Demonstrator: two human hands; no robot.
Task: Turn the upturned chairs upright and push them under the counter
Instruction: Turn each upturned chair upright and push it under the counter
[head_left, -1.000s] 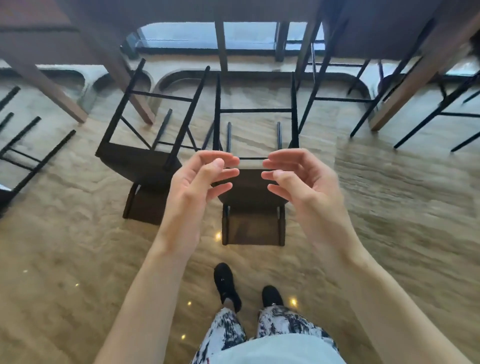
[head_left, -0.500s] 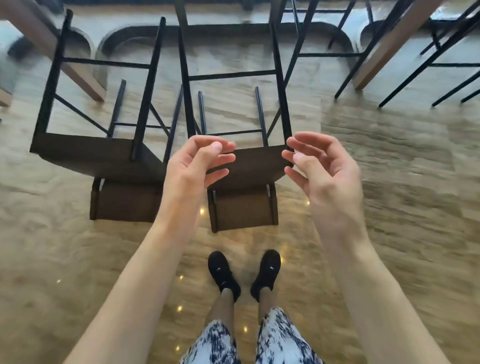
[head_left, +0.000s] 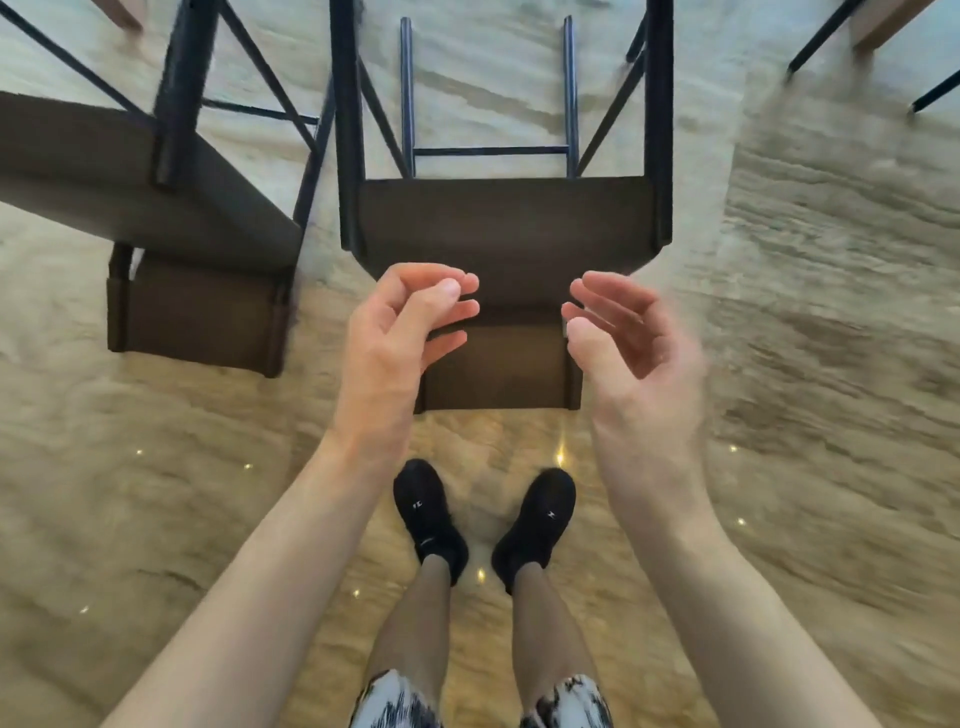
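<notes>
An upturned chair (head_left: 509, 228) with a dark brown seat and black metal legs stands straight ahead of me, its legs pointing up and away and its backrest (head_left: 498, 369) on the floor. My left hand (head_left: 400, 332) hovers over the backrest's left side, fingers curled and apart, holding nothing. My right hand (head_left: 628, 338) hovers over its right side, also empty with curled fingers. A second upturned chair (head_left: 130, 176) stands to the left, its backrest (head_left: 192, 317) on the floor too.
The floor (head_left: 831, 312) is glossy beige stone. My feet in black shoes (head_left: 431, 514) stand just behind the middle chair's backrest. More black chair legs (head_left: 821, 41) and a wooden counter post (head_left: 883, 26) show at the top right.
I have leaned forward and down, so the chairs look larger and closer. Both hands have dropped from seat level toward the middle chair's backrest and stay empty.
</notes>
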